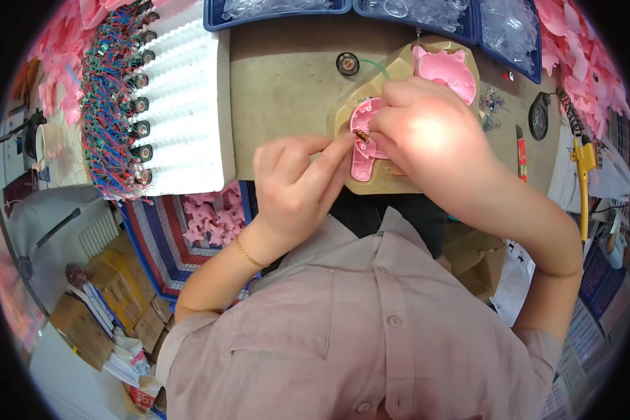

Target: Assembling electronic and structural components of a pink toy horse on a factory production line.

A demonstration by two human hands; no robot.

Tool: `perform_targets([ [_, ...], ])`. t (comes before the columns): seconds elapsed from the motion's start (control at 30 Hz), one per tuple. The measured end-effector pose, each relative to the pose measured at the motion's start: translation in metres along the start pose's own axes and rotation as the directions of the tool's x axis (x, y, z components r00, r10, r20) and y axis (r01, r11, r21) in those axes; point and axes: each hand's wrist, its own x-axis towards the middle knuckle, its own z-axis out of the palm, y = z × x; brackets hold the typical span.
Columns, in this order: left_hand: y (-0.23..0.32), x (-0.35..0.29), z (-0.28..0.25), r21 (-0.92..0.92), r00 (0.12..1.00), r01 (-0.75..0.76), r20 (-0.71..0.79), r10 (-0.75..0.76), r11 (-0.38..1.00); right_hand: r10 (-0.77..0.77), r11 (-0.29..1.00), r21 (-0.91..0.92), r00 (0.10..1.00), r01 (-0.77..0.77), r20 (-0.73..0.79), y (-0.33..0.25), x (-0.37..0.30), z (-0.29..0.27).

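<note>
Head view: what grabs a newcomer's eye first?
Both hands, the left hand and the right hand, meet at centre over a pink plastic shell lying in a tan holder, pinching a small dark part against it. At the left, a white foam rack carries a tangle of red, blue and green wires. A second pink shell sits just above the right hand.

Toy assembly workshop, blue parts bins (280, 15), wired speakers (122, 91), pink shells (213, 217)
</note>
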Motion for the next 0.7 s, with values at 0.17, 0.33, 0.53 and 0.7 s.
perform_targets([
  [0.17,0.002,-0.001,0.002,0.033,0.998,0.019,-0.063,-0.017,0.999,0.068,0.998,0.001,0.997,-0.068,-0.027,-0.009,0.001,0.005],
  [0.33,-0.007,-0.009,0.01,0.102,0.999,-0.032,0.021,0.03,0.994,0.013,0.997,-0.076,1.0,-0.012,0.004,-0.01,-0.001,0.007],
  [0.53,-0.019,0.0,0.001,0.068,0.988,-0.142,0.074,0.137,0.988,-0.024,0.998,-0.055,1.0,0.024,-0.001,-0.015,0.001,-0.004],
  [0.7,-0.007,0.011,-0.014,0.191,0.938,-0.275,0.27,0.219,0.942,-0.104,0.995,0.004,0.988,0.104,0.112,0.014,0.023,-0.006],
])
